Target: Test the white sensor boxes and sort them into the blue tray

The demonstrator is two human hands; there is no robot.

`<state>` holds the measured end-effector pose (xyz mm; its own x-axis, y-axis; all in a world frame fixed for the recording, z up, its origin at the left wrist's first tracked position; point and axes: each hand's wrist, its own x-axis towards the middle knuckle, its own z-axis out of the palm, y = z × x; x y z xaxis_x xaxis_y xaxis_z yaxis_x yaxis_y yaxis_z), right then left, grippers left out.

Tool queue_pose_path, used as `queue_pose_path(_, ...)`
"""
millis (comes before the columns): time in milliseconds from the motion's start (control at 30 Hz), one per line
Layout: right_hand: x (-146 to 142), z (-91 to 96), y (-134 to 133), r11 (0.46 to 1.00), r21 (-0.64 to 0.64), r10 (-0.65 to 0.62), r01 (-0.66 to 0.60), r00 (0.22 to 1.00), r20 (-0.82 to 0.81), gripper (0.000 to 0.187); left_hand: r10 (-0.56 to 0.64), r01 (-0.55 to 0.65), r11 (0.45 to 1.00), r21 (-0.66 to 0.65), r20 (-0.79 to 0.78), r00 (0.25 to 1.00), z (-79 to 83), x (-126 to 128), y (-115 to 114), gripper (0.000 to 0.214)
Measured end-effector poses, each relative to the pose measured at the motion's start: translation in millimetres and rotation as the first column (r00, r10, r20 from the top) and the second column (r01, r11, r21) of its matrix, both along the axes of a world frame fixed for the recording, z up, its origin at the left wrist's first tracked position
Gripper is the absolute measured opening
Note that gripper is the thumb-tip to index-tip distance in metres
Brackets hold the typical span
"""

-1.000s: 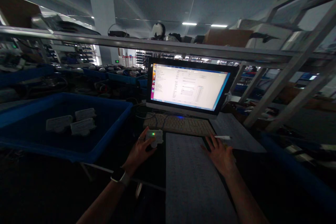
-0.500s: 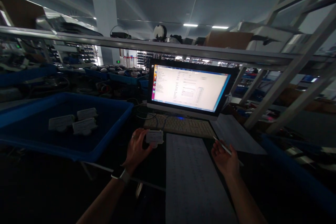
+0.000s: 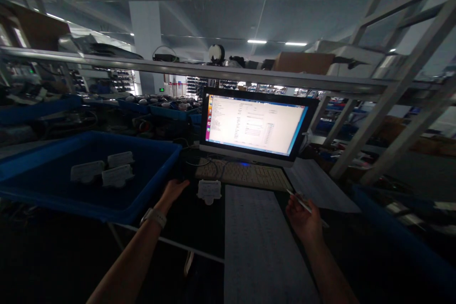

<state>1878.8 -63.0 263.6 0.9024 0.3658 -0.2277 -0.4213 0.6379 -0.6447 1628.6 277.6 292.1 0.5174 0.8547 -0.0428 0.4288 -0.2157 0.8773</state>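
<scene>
A pale, flat part with a labelled face and a rounded tab lies on the dark bench between the keyboard and my left hand. My left hand, with a watch on its wrist, is apart from that part, beside the right wall of the blue tray. Its thumb is stretched out and nothing shows in the hand; the other fingers are partly lost in shadow. My right hand is closed round a slim white pen, palm turned up, to the right of a long printed sheet.
Three similar pale parts lie in the blue tray. A keyboard sits below a lit monitor. Another paper sheet lies at the right, near a metal frame post. A shelf with boxes crosses above the monitor.
My left hand has let go of the pale part, now lying on the bench, and moved left towards the tray. My right hand still holds the pen. The view has tilted up slightly.
</scene>
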Motion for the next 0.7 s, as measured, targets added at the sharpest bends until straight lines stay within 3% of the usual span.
queue_pose_path(167,1.2,-3.9,2.0,1.000,0.011,0.001,-0.001,0.999,0.052,0.017,-0.049,0.081,0.991,-0.105,0.278,0.959,7.3,-6.2,-15.2,0.061)
queue_pose_path(333,0.6,-2.9,3.2,1.000,0.010,-0.002,0.001,1.000,0.021,0.014,-0.076,0.244,0.949,-0.202,0.602,0.795,12.9,-3.9,-32.1,0.058)
queue_pose_path(500,-1.8,-0.8,4.9,1.000,0.012,-0.029,0.028,0.999,0.034,0.015,-0.212,0.244,0.970,0.016,0.549,0.808,7.3,10.2,-39.5,0.053)
queue_pose_path(700,-0.8,-2.3,4.0,1.000,-0.012,-0.020,0.021,0.999,0.047,0.016,-0.172,0.079,0.970,0.229,0.421,0.890,-10.5,21.3,-40.0,0.045)
